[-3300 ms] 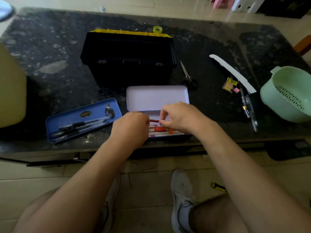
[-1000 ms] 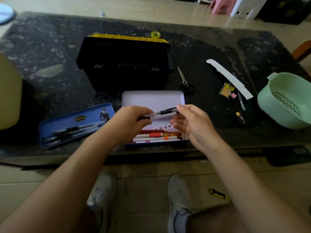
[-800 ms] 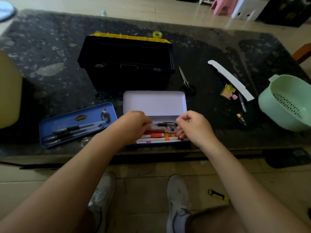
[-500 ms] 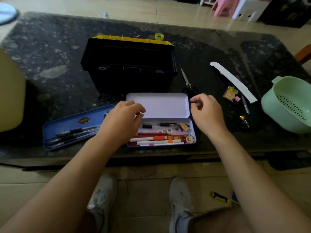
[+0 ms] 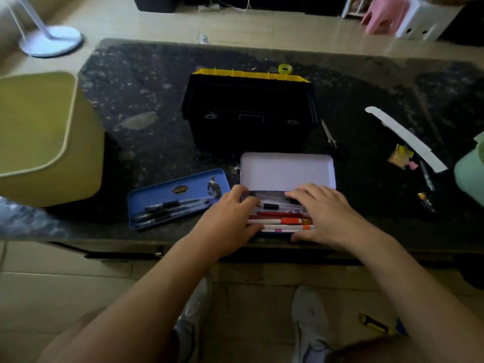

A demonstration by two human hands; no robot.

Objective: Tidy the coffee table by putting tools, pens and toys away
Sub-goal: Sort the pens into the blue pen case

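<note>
An open pencil case (image 5: 286,169) with a white lid raised at the back lies at the table's near edge, with pens and markers (image 5: 281,221) in its tray. My left hand (image 5: 230,213) grips the tray's left end, fingers curled over the far edge and thumb at the near edge. My right hand (image 5: 324,213) lies flat over the tray's right end, thumb along the front edge. A blue tray (image 5: 178,197) holding black pens sits to the left. A black toolbox (image 5: 251,111) with a yellow lid stands behind.
Scissors (image 5: 332,142), a white paper strip (image 5: 406,137), sticky notes (image 5: 400,155), a pen (image 5: 427,176) and a battery (image 5: 427,203) lie at the right, beside a green colander (image 5: 468,176). A yellow-green bin (image 5: 39,137) stands at the left. A screwdriver (image 5: 377,327) lies on the floor.
Both hands laid a clear pen into the pencil case, lifted off briefly, then came back down onto the tray's two ends. My view shifted so the bin shows more.
</note>
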